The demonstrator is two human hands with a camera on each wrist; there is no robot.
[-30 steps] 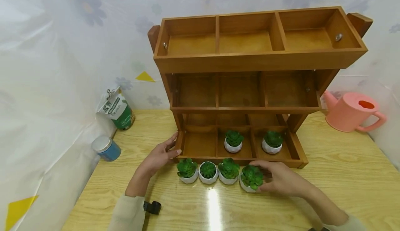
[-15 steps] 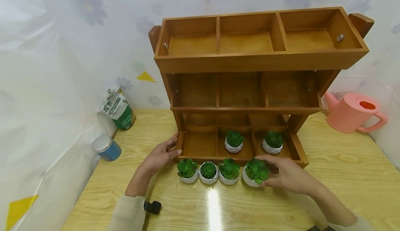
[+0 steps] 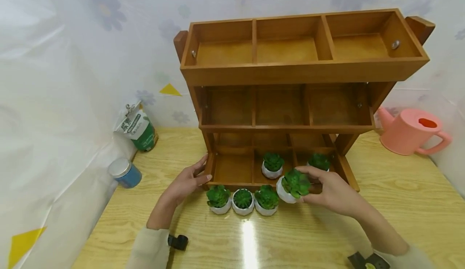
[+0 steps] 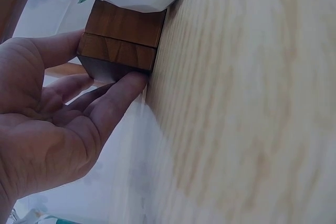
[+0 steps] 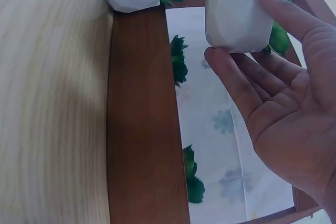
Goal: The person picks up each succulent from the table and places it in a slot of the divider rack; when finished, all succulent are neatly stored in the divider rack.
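Note:
My right hand [image 3: 332,190] pinches the white pot of a succulent [image 3: 296,183], lifted off the table and slightly tilted, just before the bottom tier's front edge. The right wrist view shows the thumb and fingers on opposite sides of the white pot [image 5: 236,17]. At the left end of the wooden plant shelf [image 3: 303,72], my left hand [image 3: 187,183] grips the bottom tier's corner [image 4: 121,48] between thumb and fingers. Three potted succulents, left [image 3: 218,198], middle [image 3: 243,201] and right [image 3: 267,199], stand in a row on the table.
Two potted succulents sit in the bottom tier, in the middle [image 3: 272,164] and right [image 3: 319,162] compartments; my right hand partly hides the latter. A pink watering can [image 3: 408,131] stands right. Left are a green-white pouch [image 3: 138,127] and a blue jar [image 3: 125,173].
My right hand has raised the succulent from the right end of the row, first shifting slightly right, then toward the shelf. The left hand stays at the shelf corner.

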